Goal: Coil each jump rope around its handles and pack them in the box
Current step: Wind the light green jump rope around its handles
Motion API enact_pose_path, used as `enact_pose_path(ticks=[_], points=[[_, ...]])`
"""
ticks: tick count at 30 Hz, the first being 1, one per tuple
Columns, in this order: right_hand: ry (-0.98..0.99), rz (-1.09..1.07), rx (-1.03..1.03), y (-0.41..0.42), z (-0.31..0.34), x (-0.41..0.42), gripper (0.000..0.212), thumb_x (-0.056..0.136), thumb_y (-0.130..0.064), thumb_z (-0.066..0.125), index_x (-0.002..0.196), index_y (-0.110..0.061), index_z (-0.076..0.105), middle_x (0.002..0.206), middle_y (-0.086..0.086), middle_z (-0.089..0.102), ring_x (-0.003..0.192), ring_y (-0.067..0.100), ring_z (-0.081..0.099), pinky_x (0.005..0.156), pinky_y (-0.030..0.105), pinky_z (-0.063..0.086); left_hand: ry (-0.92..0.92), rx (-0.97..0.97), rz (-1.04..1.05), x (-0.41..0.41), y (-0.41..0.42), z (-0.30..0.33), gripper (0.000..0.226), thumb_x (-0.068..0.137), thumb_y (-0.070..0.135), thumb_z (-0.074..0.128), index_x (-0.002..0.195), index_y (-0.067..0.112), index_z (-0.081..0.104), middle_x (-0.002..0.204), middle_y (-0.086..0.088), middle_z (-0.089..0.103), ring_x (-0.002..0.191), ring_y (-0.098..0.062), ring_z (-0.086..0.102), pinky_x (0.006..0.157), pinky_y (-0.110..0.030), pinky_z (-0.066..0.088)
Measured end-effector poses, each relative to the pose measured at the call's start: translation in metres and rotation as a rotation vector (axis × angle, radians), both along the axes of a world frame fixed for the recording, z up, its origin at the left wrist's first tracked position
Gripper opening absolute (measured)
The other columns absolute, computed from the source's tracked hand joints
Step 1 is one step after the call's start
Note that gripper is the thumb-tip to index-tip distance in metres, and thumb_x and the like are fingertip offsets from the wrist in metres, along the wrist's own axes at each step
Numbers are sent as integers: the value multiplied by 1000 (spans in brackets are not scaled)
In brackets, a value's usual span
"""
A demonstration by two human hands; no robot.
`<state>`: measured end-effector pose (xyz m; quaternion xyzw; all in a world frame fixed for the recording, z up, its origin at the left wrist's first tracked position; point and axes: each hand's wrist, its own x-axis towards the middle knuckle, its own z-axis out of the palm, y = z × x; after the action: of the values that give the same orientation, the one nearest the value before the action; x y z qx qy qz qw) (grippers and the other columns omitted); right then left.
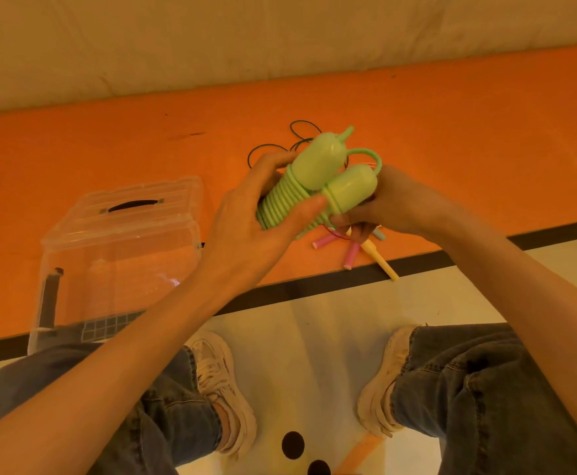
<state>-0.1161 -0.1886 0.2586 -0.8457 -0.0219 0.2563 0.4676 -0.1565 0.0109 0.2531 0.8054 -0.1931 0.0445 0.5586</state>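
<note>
Rope (285, 205) light, springy, likely to unwind | hold across coils, not the slick handles (328, 173) | pale green, tight wraps round two paired bulbous handles, loop free at 1 o'clock | left hand (252, 214) wraps coils, right hand (391, 200) pinches handle end | midair above orange mat (485, 138), clear box (119, 255) at 8 o'clock.

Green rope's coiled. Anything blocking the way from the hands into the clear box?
Yes: the clear box to the left has its lid on. Both the left hand and right hand grip the green rope.
</note>
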Motion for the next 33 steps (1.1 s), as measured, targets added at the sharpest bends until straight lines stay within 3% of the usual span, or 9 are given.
enact_pose_path(ticks=[3, 6, 11, 16, 19, 21, 23, 26, 33], points=[[-12, 14, -24, -6, 5, -2, 16, 85, -3, 65, 72, -11, 65, 51, -5, 66, 46, 3, 61, 46, 13, 48, -27, 76, -67, 0, 2, -4, 36, 96, 42, 42, 120, 19, 56, 89, 15, 58, 76, -7, 56, 63, -20, 38], [-11, -9, -47, -11, 7, -1, 21, 86, -2, 63, 67, -11, 63, 47, -7, 64, 43, 2, 60, 46, 11, 47, -7, 47, -106, -1, 1, -6, 36, 98, 38, 36, 122, 18, 55, 88, 16, 58, 75, -7, 56, 63, -19, 37], [4, -40, 7, -12, 7, 1, 3, 80, -6, 70, 81, -8, 71, 66, 7, 71, 51, 9, 64, 53, 17, 54, 73, -123, -126, 1, -1, -1, 27, 101, 19, 38, 124, 20, 53, 101, 14, 61, 89, 4, 55, 75, -10, 39], [-95, -14, 51, -16, 16, -2, 11, 80, -4, 70, 86, -13, 71, 54, -7, 68, 45, 4, 59, 51, 15, 53, 242, -301, -8, 9, 4, 0, 14, 98, 25, 49, 110, 22, 55, 86, 21, 60, 77, 4, 56, 66, -14, 46], [-113, 63, 39, -16, 22, -9, 15, 77, -9, 72, 90, -17, 73, 53, -4, 66, 45, 4, 57, 53, 15, 51, 218, -227, 85, 12, 5, 0, 42, 78, 29, 77, 112, 16, 55, 94, 10, 64, 80, 0, 61, 68, -17, 50], [-109, 145, -7, -16, 26, -15, 17, 77, -15, 73, 94, -19, 74, 55, 0, 66, 48, 6, 58, 52, 15, 48, 194, -175, 116, 13, 6, -1, 49, 72, 27, 82, 111, 13, 55, 99, 3, 64, 82, -3, 63, 70, -19, 52], [-129, 168, -5, -18, 31, -20, 17, 76, -22, 72, 92, -24, 75, 60, 3, 68, 51, 9, 60, 52, 14, 48, 186, -124, 141, 15, 8, -2, 48, 73, 27, 83, 110, 14, 55, 103, 0, 64, 83, -7, 64, 70, -21, 54], [-199, 114, 44, -22, 40, -26, 16, 73, -30, 67, 87, -25, 75, 63, 4, 70, 54, 13, 63, 55, 17, 51, 198, -81, 187, 16, 8, -3, 42, 73, 24, 82, 106, 15, 56, 90, 7, 62, 73, 3, 58, 63, -14, 48], [-309, -77, 279, -13, 41, -28, 25, 86, -12, 62, 108, -22, 68, 67, 9, 69, 56, 13, 61, 67, 26, 57, 213, 23, 253, 21, 6, -9, 38, 76, 29, 80, 103, 16, 56, 83, 6, 60, 66, 0, 53, 59, -21, 45]])
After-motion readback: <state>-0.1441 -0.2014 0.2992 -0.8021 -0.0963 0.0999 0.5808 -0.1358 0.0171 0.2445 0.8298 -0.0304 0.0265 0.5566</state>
